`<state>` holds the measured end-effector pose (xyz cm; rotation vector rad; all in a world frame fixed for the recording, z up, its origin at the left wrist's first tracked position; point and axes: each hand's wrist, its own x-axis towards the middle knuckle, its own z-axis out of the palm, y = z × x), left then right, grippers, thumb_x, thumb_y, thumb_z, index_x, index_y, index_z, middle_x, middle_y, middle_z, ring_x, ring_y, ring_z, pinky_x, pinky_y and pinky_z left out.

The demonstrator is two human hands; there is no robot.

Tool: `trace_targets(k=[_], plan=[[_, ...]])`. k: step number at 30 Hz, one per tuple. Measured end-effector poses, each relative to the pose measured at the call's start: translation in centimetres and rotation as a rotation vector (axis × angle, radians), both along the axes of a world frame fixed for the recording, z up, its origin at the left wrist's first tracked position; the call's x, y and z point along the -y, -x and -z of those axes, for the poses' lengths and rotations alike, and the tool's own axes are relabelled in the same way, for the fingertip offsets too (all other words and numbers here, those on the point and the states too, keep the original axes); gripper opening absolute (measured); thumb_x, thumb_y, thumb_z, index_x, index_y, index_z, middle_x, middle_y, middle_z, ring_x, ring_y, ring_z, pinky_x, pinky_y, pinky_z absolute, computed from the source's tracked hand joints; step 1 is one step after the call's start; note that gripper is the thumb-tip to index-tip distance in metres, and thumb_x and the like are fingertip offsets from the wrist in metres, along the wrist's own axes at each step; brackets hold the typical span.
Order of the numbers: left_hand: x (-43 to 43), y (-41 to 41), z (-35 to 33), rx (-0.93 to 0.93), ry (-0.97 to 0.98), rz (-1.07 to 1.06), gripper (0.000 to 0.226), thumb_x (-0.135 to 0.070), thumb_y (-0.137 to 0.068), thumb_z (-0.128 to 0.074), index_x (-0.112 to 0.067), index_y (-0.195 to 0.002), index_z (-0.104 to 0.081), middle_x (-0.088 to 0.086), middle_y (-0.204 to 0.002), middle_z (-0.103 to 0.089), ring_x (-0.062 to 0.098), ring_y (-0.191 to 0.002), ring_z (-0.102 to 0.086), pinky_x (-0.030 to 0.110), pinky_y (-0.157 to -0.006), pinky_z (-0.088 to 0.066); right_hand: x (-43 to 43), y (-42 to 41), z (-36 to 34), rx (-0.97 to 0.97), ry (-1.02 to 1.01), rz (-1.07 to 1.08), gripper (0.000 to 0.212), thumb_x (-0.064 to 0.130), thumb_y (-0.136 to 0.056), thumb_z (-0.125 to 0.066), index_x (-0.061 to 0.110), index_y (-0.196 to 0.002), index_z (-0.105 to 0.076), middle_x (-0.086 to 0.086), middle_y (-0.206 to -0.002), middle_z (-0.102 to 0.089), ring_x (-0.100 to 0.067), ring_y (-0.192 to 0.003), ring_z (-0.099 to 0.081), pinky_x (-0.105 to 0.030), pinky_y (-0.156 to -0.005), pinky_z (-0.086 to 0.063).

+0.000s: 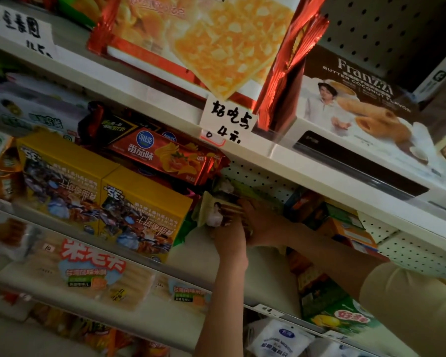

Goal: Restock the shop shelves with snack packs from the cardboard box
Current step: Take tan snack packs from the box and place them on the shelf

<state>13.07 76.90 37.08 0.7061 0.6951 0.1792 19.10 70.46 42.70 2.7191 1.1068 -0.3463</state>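
Both my hands reach into the middle shelf (206,253). A pale green snack pack (218,210) with a printed figure lies there, just right of the yellow boxes (142,215). My left hand (229,238) holds it from below and my right hand (262,220) grips its right end. My fingers are partly hidden behind the pack. The cardboard box is out of view.
Red chip packs (170,155) lie stacked behind the yellow boxes. Coloured boxes (345,228) stand to the right of my hands. The upper shelf holds a large red biscuit pack (204,39) and a Franzzi box (358,119). Rice cracker bags (93,276) fill the shelf below.
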Motion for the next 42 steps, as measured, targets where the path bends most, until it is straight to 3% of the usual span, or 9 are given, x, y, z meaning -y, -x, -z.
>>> trace_targets(k=[4, 7, 12, 17, 28, 31, 34, 39, 42], plan=[[-0.3, 0.1, -0.2, 0.002, 0.086, -0.059, 0.012, -0.017, -0.097, -0.05, -0.023, -0.103, -0.057, 0.009, -0.111, -0.065, 0.024, -0.096, -0.061, 0.041, -0.091, -0.051, -0.3, -0.3, -0.4, -0.035, -0.053, 0.038, 0.08, 0.027, -0.072, -0.077, 0.016, -0.138, -0.033, -0.006, -0.133, -0.043, -0.023, -0.117, -0.048, -0.035, -0.092, -0.046], [-0.6, 0.1, -0.3, -0.053, 0.076, -0.022, 0.033, -0.035, -0.099, -0.044, -0.014, -0.122, -0.056, 0.011, -0.119, -0.062, 0.027, -0.104, -0.06, 0.039, -0.091, -0.049, -0.3, -0.5, -1.0, -0.051, -0.076, 0.054, 0.076, 0.013, -0.074, -0.072, 0.015, -0.14, -0.033, -0.004, -0.131, -0.045, -0.016, -0.11, -0.048, -0.02, -0.083, -0.038], [-0.5, -0.1, -0.3, -0.055, 0.111, 0.025, 0.057, -0.055, -0.098, -0.028, -0.014, -0.129, -0.053, 0.013, -0.119, -0.063, 0.027, -0.104, -0.061, 0.034, -0.084, -0.051, 0.2, -1.2, -0.4, -0.143, -0.152, 0.195, 0.058, 0.006, -0.069, -0.069, 0.013, -0.123, -0.049, 0.0, -0.109, -0.051, -0.012, -0.094, -0.051, -0.023, -0.075, -0.044], [-0.8, 0.8, -0.9, -0.083, 0.149, 0.088, 0.065, -0.06, -0.095, -0.027, -0.011, -0.132, -0.049, 0.017, -0.12, -0.061, 0.031, -0.096, -0.063, 0.03, -0.058, -0.052, 1.3, -1.4, -0.4, -0.239, -0.056, 0.326, 0.087, 0.02, -0.073, -0.07, 0.017, -0.147, -0.024, -0.007, -0.146, -0.032, -0.025, -0.134, -0.033, -0.036, -0.108, -0.036], [-1.2, 1.3, -1.4, -0.028, 0.225, 0.159, 0.066, -0.062, -0.095, -0.019, -0.016, -0.132, -0.047, 0.01, -0.105, -0.063, 0.022, -0.087, -0.06, 0.028, -0.07, -0.047, 0.0, -0.9, -0.5, -0.204, -0.134, 0.186, 0.097, 0.029, -0.069, -0.084, 0.019, -0.146, -0.027, -0.001, -0.147, -0.036, -0.019, -0.135, -0.035, -0.018, -0.101, -0.024], [-1.0, 1.3, -1.2, 0.025, 0.275, 0.197, 0.066, -0.061, -0.096, -0.021, -0.016, -0.137, -0.044, 0.013, -0.125, -0.06, 0.026, -0.111, -0.058, 0.031, -0.087, -0.044, 0.0, -0.7, -0.6, -0.16, -0.161, 0.163, 0.086, 0.023, -0.071, -0.082, 0.018, -0.142, -0.035, 0.001, -0.139, -0.044, -0.016, -0.13, -0.041, -0.01, -0.094, -0.024], [-0.8, 1.5, -1.3, 0.07, 0.308, 0.2, 0.063, -0.057, -0.097, -0.027, -0.015, -0.139, -0.045, 0.015, -0.132, -0.057, 0.028, -0.121, -0.054, 0.03, -0.089, -0.043, -0.2, -0.8, -0.2, -0.123, -0.177, 0.16, 0.08, 0.035, -0.071, -0.079, 0.021, -0.139, -0.04, -0.001, -0.137, -0.049, -0.019, -0.128, -0.045, -0.026, -0.107, -0.034], [-1.1, 2.7, -2.6, 0.0, 0.103, 0.27, 0.043, -0.037, -0.101, -0.039, -0.009, -0.13, -0.052, 0.016, -0.126, -0.058, 0.016, -0.086, -0.056, 0.028, -0.074, -0.043, 0.5, -0.7, 1.0, 0.028, -0.172, 0.175, 0.078, 0.044, -0.075, -0.069, 0.023, -0.142, -0.035, -0.003, -0.135, -0.049, -0.022, -0.124, -0.049, -0.033, -0.102, -0.042], [-1.8, 3.6, -3.2, -0.205, -0.291, 0.373, 0.025, -0.026, -0.101, -0.037, -0.013, -0.089, -0.055, 0.007, -0.082, -0.052, 0.016, -0.071, -0.05, 0.028, -0.066, -0.041, 1.3, 0.5, 0.9, 0.014, -0.095, 0.211, 0.093, 0.034, -0.08, -0.067, 0.022, -0.152, -0.009, -0.007, -0.151, -0.029, -0.027, -0.138, -0.031, -0.035, -0.11, -0.028]])
